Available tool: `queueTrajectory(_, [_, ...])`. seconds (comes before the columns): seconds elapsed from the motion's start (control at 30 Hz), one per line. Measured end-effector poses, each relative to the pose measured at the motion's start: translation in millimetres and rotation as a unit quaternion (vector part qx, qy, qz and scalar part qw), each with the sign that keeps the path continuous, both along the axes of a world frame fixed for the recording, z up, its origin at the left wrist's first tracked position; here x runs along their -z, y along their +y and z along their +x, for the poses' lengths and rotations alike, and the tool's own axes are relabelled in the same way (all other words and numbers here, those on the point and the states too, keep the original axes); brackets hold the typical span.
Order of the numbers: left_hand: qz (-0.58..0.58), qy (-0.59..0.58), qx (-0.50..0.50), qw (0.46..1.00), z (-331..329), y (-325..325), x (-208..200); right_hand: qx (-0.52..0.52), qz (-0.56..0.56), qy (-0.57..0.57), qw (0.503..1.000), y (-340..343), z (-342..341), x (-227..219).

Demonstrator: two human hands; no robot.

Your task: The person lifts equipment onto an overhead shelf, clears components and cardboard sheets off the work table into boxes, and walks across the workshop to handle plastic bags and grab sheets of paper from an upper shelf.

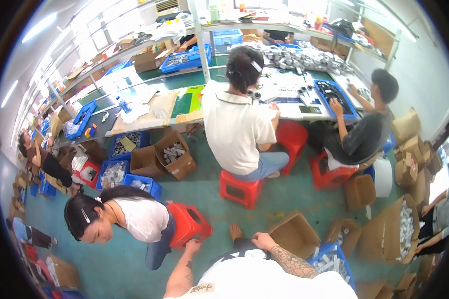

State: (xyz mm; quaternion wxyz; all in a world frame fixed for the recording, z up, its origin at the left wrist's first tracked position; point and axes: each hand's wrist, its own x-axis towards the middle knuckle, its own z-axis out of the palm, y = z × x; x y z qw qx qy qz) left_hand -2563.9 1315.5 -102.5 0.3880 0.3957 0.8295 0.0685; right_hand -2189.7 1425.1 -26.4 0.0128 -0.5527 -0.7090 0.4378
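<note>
My left hand (193,245) is held low in front of me, its fingers curled closed, just by the near edge of a red plastic stool (189,224). Whether it touches the stool I cannot tell. No object shows in it. My right hand (263,241) lies by my dark shorts (244,245) at the knee, fingers bent inward, with nothing visible in it. An open cardboard box (295,235) stands just to its right. Below that box is a blue crate (329,247) filled with grey-white parts.
A person in white (142,217) bends over at left beside the stool. Two more people sit on red stools at the workbench (184,104), which carries a blue tray (334,97) of dark parts and piled grey parts. Boxes and crates of parts line both sides.
</note>
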Motion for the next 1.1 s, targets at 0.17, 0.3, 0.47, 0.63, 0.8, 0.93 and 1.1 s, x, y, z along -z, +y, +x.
queueTrajectory(0.17, [0.047,-0.035,-0.054,0.997,0.2,50.5,-29.1,-0.099,0.014,0.055,0.993,98.8,-78.9,-25.5])
queueTrajectory(0.3, [0.068,-0.032,-0.118,0.99,-22.0,108.8,-48.9,-0.156,0.029,0.153,0.975,156.4,-161.2,-75.7])
queueTrajectory(0.47, [0.072,-0.05,-0.113,0.99,-63.5,174.5,-21.6,-0.156,-0.099,0.244,0.952,197.5,-261.5,-115.6])
queueTrajectory(0.63, [0.106,-0.023,-0.129,0.986,-113.3,241.8,1.4,-0.26,0.013,0.307,0.915,256.8,-356.2,-139.8])
queueTrajectory(0.8, [0.063,-0.114,-0.177,0.976,-186.1,304.6,40.0,-0.189,0.009,0.297,0.936,351.1,-457.4,-182.7])
queueTrajectory(0.93, [0.081,-0.118,-0.216,0.966,-253.0,334.7,56.6,-0.128,0.03,0.338,0.932,431.9,-535.3,-204.6])
queueTrajectory(1.1, [-0.005,-0.194,-0.243,0.95,-332.8,378.0,42.0,0.018,0.046,0.465,0.884,573.6,-582.9,-250.4])
